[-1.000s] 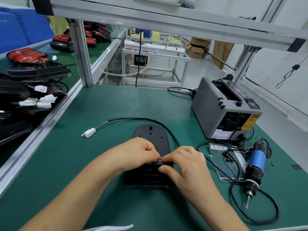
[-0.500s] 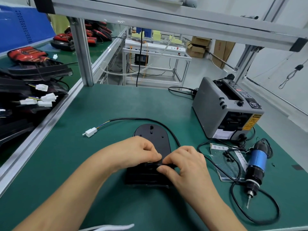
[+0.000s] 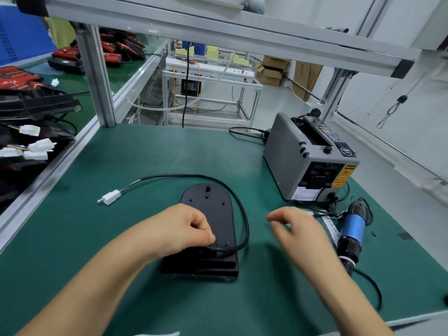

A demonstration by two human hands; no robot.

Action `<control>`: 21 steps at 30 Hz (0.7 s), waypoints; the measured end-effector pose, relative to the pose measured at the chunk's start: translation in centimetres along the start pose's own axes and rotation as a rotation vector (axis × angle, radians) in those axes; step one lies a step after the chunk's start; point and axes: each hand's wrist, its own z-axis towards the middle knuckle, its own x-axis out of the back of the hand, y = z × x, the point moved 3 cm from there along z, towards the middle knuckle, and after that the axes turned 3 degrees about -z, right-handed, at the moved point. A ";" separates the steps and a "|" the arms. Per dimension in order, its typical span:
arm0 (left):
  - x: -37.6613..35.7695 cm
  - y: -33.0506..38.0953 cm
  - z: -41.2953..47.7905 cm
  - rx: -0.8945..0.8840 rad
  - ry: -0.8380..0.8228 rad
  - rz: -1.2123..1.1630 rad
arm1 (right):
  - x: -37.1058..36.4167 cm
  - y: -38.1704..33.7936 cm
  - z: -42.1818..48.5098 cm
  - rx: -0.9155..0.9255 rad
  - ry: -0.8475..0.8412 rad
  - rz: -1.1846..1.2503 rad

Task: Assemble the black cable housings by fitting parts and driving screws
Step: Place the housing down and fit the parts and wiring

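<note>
A black cable housing (image 3: pixel 213 209) lies flat on the green mat in front of me. Its black cable (image 3: pixel 244 221) loops round the right side and ends in a white connector (image 3: pixel 110 197) at the left. My left hand (image 3: pixel 184 229) rests on the housing's near left part with fingers curled, thumb pressing where the cable enters. My right hand (image 3: pixel 294 226) hovers blurred to the right of the housing, above the mat, fingers loosely bent and holding nothing I can make out. A blue electric screwdriver (image 3: pixel 351 234) lies at the right, tip toward me.
A grey tape dispenser (image 3: pixel 305 156) stands at the back right. A clear sheet with small parts (image 3: pixel 327 224) lies beside the screwdriver. More housings and white connectors (image 3: pixel 36 146) are piled on the left bench behind an aluminium post (image 3: pixel 95 76).
My right hand has left the housing and moved right toward the sheet and screwdriver. The left hand stays on the housing at the cable entry.
</note>
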 end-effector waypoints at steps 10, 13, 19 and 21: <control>-0.2 -0.3 -0.1 0.022 0.053 -0.019 | 1.7 8.0 2.8 -0.239 -0.199 -0.723; -0.2 -0.4 -0.2 0.030 0.061 -0.030 | 1.4 8.2 2.9 -0.231 -0.189 -0.773; -0.2 -0.4 -0.3 0.035 0.047 -0.043 | 1.4 7.5 2.7 -0.232 -0.182 -0.769; -0.2 -0.3 -0.3 0.035 0.048 -0.042 | 1.8 6.7 2.6 -0.220 -0.158 -0.664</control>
